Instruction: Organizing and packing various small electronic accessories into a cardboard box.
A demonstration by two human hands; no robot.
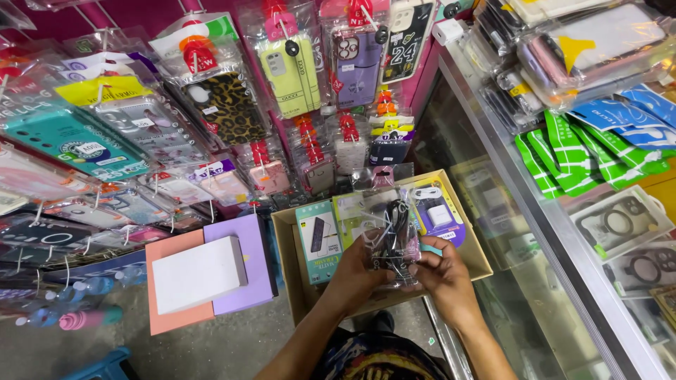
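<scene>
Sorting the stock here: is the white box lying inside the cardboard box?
No, the white box lies outside the cardboard box, to its left, on top of the purple box and the orange box.

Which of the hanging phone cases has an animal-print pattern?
The leopard-spotted case, brown with dark spots, hanging left of the lime-yellow case; the others nearby are plain or differently decorated.
</scene>
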